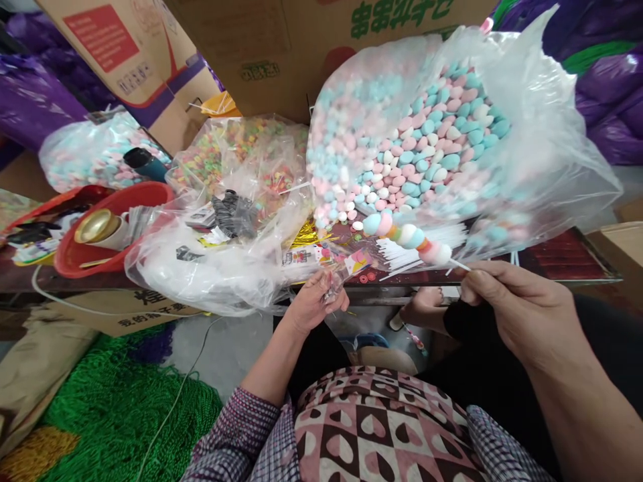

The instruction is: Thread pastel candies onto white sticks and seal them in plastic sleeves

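Observation:
My right hand (512,301) pinches a thin white stick at its lower end. On that stick sits a skewer of pastel marshmallows (406,235), blue, pink, green, white and pink, pointing up and left. My left hand (316,301) holds a small clear printed wrapper (346,271) near the table's front edge. Behind the skewer a big clear bag of pink, blue and white marshmallows (426,140) lies open. A bundle of white sticks (426,246) rests under the bag's mouth.
A second clear bag with colourful candy (236,154) lies left of centre, and a red bowl (125,201) with a gold tape roll (95,226) stands at the left. Cardboard boxes (281,47) rise behind. Green netting (115,408) covers the floor at lower left.

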